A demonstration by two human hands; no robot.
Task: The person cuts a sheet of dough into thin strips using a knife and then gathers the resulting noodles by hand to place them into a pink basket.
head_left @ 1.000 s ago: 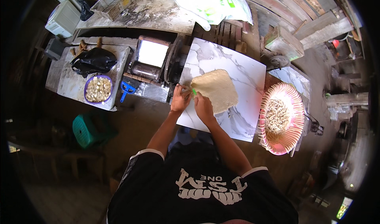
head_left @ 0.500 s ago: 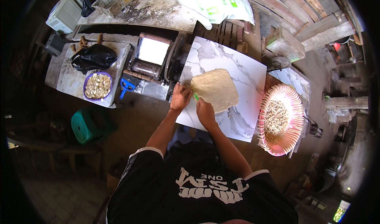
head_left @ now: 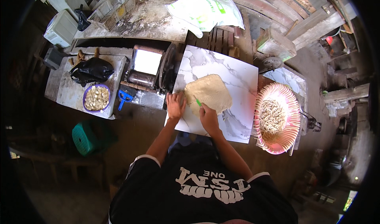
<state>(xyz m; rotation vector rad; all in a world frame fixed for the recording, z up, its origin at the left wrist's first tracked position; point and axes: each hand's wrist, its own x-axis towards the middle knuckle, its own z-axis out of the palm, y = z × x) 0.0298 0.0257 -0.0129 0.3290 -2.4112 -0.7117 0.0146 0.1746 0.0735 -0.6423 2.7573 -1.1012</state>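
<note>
On the white marble-patterned board (head_left: 242,71) lies a flat, roughly square sheet of pale dough (head_left: 211,88), with a faint line across its left part. My left hand (head_left: 174,105) rests at the dough's left edge with its fingers stretched out. My right hand (head_left: 209,118) grips a small green-handled tool (head_left: 198,101), its end on the dough's lower left part; I cannot make out the blade clearly.
A pink basket (head_left: 295,129) of pale strips stands right of the board. To the left are a roller machine (head_left: 140,77), a blue scraper (head_left: 125,98), a purple bowl (head_left: 96,98) and a black bag (head_left: 92,69). A white sack (head_left: 209,12) lies behind; a green stool (head_left: 85,137) is below left.
The green tool has moved down and right over the dough with my right hand. My left hand's fingers have straightened from a curl. The whole view has shifted slightly.
</note>
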